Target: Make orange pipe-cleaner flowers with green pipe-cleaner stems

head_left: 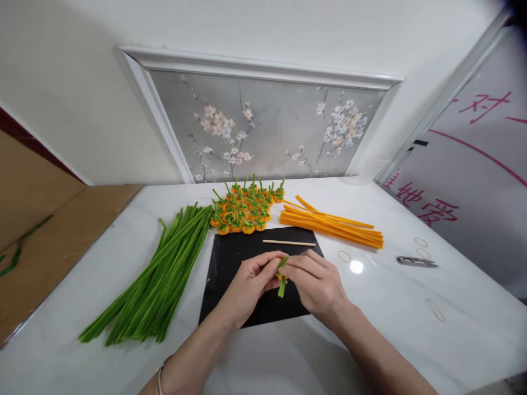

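Observation:
Over the black mat (222,269), my left hand (253,282) and my right hand (315,280) meet, their fingers closed around one small orange and green fuzzy piece (282,277). A green strip of it hangs down between the hands. My fingers cover much of its orange part. Just beyond the hands, a thin wooden stick (289,242) lies across the mat. Behind the mat stands a cluster of small orange pieces with green stems (242,208).
Green fuzzy stems (164,280) lie in a large bundle at the left. Orange stems (333,222) are at the back right. Farther right are small scissors (416,261) and several rubber bands (344,256). A cardboard box (45,236) stands at the far left.

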Tool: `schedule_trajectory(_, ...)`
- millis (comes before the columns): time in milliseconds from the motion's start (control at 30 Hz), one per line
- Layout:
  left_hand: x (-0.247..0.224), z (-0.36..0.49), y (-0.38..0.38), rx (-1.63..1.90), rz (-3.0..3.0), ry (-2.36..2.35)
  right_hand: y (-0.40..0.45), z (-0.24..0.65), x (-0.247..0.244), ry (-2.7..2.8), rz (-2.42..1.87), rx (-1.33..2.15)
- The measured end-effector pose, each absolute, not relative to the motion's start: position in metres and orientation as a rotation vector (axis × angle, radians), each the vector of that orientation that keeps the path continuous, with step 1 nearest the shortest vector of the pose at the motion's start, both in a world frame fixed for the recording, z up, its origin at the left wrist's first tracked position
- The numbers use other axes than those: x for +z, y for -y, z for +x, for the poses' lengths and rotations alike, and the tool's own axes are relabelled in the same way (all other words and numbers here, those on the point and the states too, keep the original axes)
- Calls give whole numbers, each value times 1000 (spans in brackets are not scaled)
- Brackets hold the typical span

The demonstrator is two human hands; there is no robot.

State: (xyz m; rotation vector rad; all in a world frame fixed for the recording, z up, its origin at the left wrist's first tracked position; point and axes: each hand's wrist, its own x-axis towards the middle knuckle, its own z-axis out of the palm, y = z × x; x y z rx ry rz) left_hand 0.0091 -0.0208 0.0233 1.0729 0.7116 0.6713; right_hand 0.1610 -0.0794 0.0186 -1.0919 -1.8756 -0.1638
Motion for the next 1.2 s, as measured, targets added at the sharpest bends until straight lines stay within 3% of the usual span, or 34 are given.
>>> schedule_trajectory(133, 26, 6, 22, 642, 957, -598, 80, 163, 17, 1758, -1072, -72)
schedule_trajectory(400, 34, 7, 25, 717, 1280, -658, 81, 161, 19, 1584, -1130, 145)
schedule_trajectory(600, 30, 5, 21, 697, 1208, -622, 81, 165, 20, 1626, -1140, 132)
schedule_trajectory(867, 31, 7, 22, 712, 1273, -672, 80, 169, 19, 1396, -1231, 469)
schedule_trajectory(1200, 30, 10, 24, 711, 1146, -680, 78, 163, 12, 1394, -1181, 578)
